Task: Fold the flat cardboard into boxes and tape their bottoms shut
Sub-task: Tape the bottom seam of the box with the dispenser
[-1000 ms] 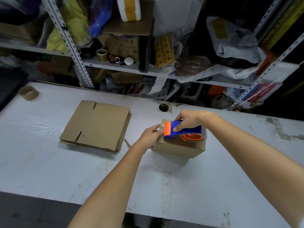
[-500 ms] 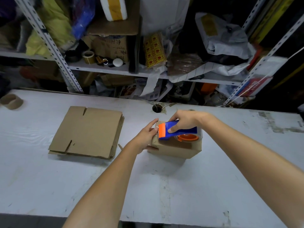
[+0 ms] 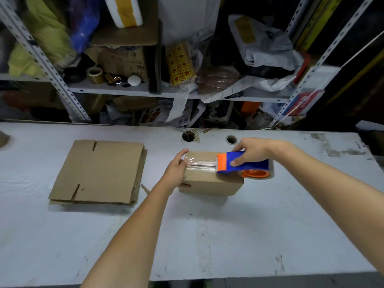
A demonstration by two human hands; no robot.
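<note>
Stack of flat cardboard (image 3: 97,172): lies on the left part of the tabletop (image 3: 207,235), well apart from the work in hand. The sheets are unfolded and their slots are visible. Judged light and stiff along the panels, and likely to bend only at the scored lines. Best taken by an outer edge, one sheet at a time, as the top sheet may slide off the pile.

Left hand (image 3: 176,169): grips the left end of the box (image 3: 209,183). The thumb lies on top at the tape's start and the fingers are curled down the left face, mostly hidden.

The box stands on the tabletop near its middle, closed flaps uppermost. Judged hollow and light, so it is liable to skid or tip under a sideways pull and needs this bracing hold. The flaps will give if pressed hard at the seam, while pressure near the walls is safer.

Tape strip (image 3: 202,164): clear and glossy, stretched from the left edge to the dispenser mouth. Thin, sticky and prone to wrinkling if tension slackens.

Tape dispenser (image 3: 243,163): blue body with an orange blade guard and roll core, over the right half of the box top. The roll overhangs the right edge.

Right hand (image 3: 253,151): fingers wrapped over the dispenser body, thumb on the near side. The grip is firm. The bottom seam is judged about half taped.
</note>
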